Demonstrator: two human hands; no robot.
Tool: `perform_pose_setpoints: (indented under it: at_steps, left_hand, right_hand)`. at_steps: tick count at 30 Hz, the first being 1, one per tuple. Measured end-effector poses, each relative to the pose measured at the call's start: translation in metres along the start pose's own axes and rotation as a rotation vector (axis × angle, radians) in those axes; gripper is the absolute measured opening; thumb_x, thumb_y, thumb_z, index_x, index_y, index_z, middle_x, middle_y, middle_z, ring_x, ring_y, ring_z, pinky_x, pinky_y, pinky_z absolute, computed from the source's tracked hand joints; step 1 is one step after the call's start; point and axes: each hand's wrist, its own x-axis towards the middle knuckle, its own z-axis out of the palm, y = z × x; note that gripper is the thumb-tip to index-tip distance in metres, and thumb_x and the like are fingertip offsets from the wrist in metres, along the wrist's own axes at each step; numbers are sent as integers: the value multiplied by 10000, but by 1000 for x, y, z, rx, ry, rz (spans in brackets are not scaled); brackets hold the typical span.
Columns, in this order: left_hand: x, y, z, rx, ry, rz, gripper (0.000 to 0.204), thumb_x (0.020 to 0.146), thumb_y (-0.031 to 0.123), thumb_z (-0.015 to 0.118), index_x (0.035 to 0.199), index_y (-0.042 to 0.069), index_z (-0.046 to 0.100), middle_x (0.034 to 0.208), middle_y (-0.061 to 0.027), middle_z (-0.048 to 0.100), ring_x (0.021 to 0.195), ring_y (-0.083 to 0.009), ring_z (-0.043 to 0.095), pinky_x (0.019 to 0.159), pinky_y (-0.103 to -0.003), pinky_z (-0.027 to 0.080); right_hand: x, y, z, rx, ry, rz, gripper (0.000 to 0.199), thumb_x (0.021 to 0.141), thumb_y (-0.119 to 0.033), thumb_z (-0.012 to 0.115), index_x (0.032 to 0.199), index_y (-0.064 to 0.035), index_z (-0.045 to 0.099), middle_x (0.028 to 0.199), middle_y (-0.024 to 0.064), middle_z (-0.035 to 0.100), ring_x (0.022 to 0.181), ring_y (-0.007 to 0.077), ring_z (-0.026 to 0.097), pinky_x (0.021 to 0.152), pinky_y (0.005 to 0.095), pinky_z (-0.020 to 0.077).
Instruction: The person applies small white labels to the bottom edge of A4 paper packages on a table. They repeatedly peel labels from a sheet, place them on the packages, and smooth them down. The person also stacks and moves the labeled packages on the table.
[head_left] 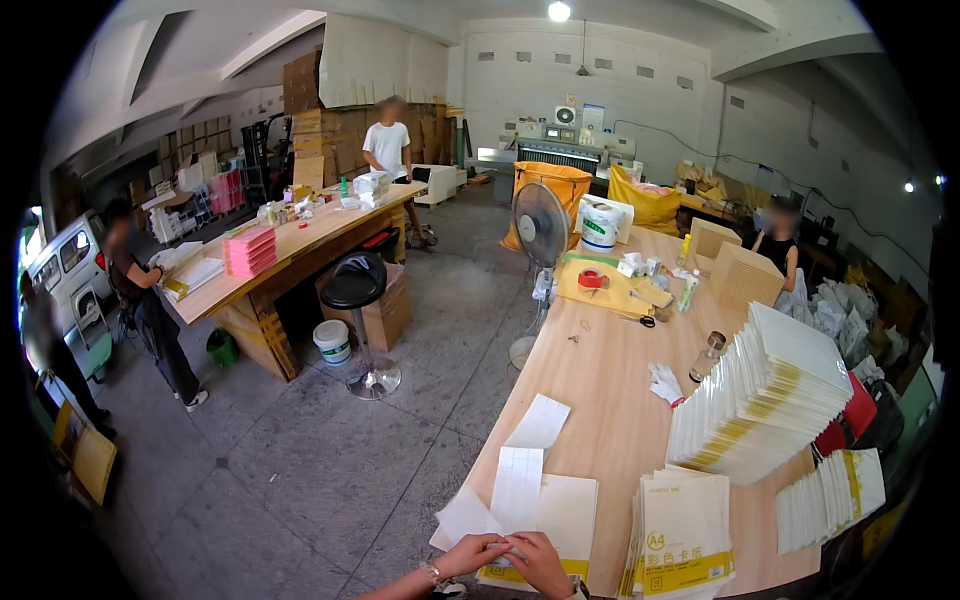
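At the near edge of the wooden table, my left hand and my right hand meet, their fingertips pinched together. Whatever lies between the fingers is too small to make out. Just beyond my left hand is a tilted white sheet. A white label sheet with faint lines runs away from my hands, and another white sheet lies past its far end. Beneath them is a pale paper pack with a yellow band, partly covered by my right hand.
Right of my hands stand a pile of similar packs, a tall leaning stack and a smaller stack. Farther along are a glove, glass jar, scissors and red tape. A fan stands beside the table; several people work around.
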Motion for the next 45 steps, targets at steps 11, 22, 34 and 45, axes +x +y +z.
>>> perform_pose_setpoints:
  at_steps: [11,22,34,45]
  left_hand:
    - [-17,6,-15,-1120,-157,-272,547,899,475,277,1175,29,432,1105,-83,549,981,-166,546,868,-318,418]
    - [-18,11,-7,-1079,-166,-353,540,905,475,268,1078,16,494,1003,-53,585,905,-128,567,763,-250,455]
    - [-16,25,-5,-1219,-151,-483,278,889,219,419,1068,27,513,997,-67,585,907,-158,565,791,-297,452]
    - [-4,7,23,354,-247,80,236,845,146,420,901,-30,567,1073,-170,546,1017,-338,477,887,-366,376]
  right_hand:
    - [5,-6,12,-32,-32,62,196,704,-105,643,893,-56,627,866,74,614,815,246,564,732,342,450]
    - [-2,-8,21,49,66,343,146,708,-83,630,853,-65,631,892,39,603,827,207,554,833,400,358]
    - [-17,-1,9,-48,91,-5,106,681,-39,636,757,-107,611,893,11,588,861,238,535,881,441,347]
    - [-138,85,-40,326,179,1126,97,770,-74,592,815,12,586,726,56,598,670,98,550,614,235,444]
